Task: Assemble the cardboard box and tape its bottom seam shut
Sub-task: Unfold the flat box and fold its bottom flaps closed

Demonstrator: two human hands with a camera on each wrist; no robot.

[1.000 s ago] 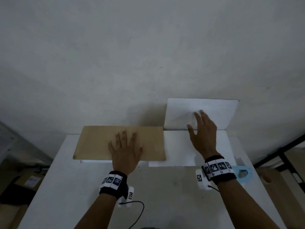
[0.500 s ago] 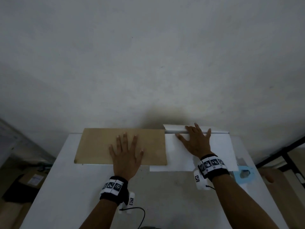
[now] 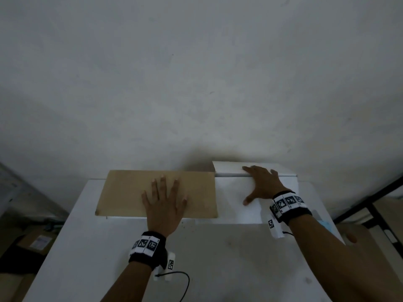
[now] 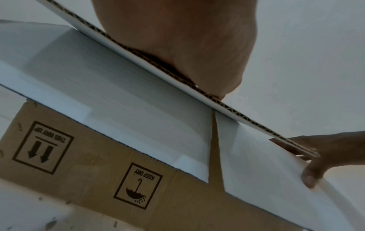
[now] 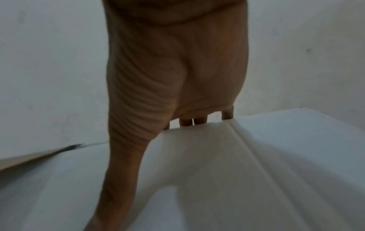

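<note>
Cardboard box (image 3: pixel 126 192) under flat, open-fingered grips, left hand (image 3: pixel 163 205) and right hand (image 3: pixel 261 186), whose fingertips (image 5: pixel 186 121) its fold (image 3: pixel 231 174) half-hides.

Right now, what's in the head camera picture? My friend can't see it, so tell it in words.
Two hands press cardboard flaps on a white table: the left hand lies flat on a brown flap, the right hand on a white flap, fingers at its far fold.
</note>
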